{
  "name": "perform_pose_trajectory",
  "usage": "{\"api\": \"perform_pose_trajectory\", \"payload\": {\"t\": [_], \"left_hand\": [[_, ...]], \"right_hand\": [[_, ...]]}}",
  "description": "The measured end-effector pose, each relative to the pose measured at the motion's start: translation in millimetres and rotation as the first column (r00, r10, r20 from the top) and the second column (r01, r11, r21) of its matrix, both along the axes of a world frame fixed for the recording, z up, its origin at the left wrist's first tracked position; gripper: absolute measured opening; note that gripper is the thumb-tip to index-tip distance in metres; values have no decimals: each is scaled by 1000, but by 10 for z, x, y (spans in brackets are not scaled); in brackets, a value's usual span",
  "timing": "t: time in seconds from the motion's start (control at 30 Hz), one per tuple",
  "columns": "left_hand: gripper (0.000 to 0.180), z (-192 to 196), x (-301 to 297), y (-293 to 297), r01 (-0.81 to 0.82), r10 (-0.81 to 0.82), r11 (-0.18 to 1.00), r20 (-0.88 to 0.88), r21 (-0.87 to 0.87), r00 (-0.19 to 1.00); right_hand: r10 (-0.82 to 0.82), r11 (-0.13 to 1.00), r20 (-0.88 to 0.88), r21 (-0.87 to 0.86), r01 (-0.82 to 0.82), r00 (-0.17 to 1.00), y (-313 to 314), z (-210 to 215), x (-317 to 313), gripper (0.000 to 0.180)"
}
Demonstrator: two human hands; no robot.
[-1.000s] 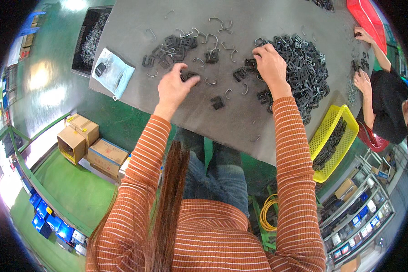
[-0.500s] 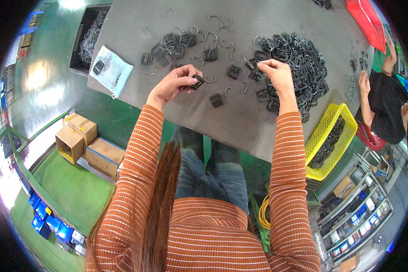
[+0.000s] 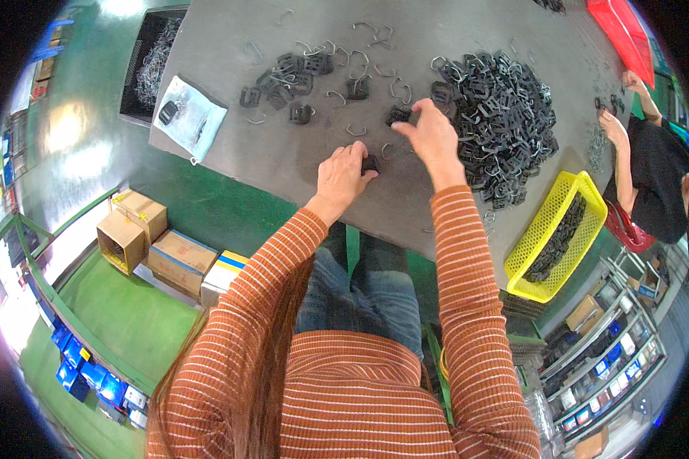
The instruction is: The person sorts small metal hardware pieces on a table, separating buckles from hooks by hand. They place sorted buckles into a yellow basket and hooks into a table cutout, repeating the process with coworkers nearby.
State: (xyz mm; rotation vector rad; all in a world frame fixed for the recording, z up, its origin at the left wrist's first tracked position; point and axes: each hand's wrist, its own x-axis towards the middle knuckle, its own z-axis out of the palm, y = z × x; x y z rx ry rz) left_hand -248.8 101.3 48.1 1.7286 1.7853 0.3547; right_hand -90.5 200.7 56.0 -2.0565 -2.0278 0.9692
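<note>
My left hand [image 3: 343,176] rests low over the grey table, its thumb and fingers closed around a small black plastic buckle [image 3: 370,164]. Up and to the right, my right hand [image 3: 435,144] has thumb and forefinger at opposite sides of another black buckle [image 3: 398,115] on the tabletop. Bent wire hooks lie near both hands, one hook [image 3: 356,131] just beyond the left fingers. Right of my right hand spreads a big heap of black buckles [image 3: 505,115] mixed with wire hooks. A smaller group of buckles [image 3: 287,76] lies at the far left.
A light blue pouch [image 3: 195,126] lies on the table's left edge, beside a black crate [image 3: 149,99] of wire pieces. At the right edge stands a yellow basket [image 3: 582,245] holding black parts. Another person's hands [image 3: 616,130] work beyond it, near a red container [image 3: 620,34].
My left hand has moved right and nearer, onto a buckle on the table. My right hand has left the heap's edge, moving left to a loose buckle.
</note>
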Motion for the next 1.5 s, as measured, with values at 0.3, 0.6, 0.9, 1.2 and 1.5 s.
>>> {"api": "perform_pose_trajectory", "payload": {"t": [0.3,0.6,0.9,1.2,1.5], "left_hand": [[14,50,-573,170,95,471,823,766,-560,437],[23,-12,-1311,576,-371,586,809,671,-456,455],[32,92,-1218,1319,-259,257,964,-36,-57,966],[17,120,-1406,1332,-132,643,723,591,-678,486],[14,295,-1633,1185,162,525,850,835,-502,-164]], "right_hand": [[-352,916,-452,-345,204,820,149,155,169,24],[-350,903,-442,-394,172,826,265,284,245,20],[-552,823,-601,-501,266,577,261,326,178,21],[-717,696,-697,-716,57,-13,333,283,117,15],[45,998,-23,37,-44,999,840,-23,-1096,26]]}}
